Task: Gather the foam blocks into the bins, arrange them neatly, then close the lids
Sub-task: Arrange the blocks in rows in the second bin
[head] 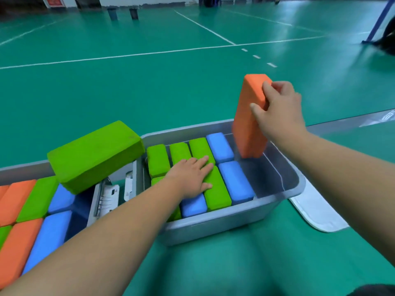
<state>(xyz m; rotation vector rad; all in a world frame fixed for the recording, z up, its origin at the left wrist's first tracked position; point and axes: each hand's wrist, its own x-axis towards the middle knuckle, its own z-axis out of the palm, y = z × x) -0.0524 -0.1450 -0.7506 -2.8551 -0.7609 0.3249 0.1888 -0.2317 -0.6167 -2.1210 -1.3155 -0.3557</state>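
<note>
No legible text anywhere. On the red sign (55, 1) at the far wall, pale lettering too blurred to read; on the grey strip (382, 119) at right, faint white marks, equally unreadable.

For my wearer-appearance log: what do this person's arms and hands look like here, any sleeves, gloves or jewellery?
The left forearm and right forearm are bare as far back as the frame shows: no sleeves or cuffs. The left hand and right hand wear no gloves; no ring, watch, bracelet or marking shows on the sides facing the camera.
</note>
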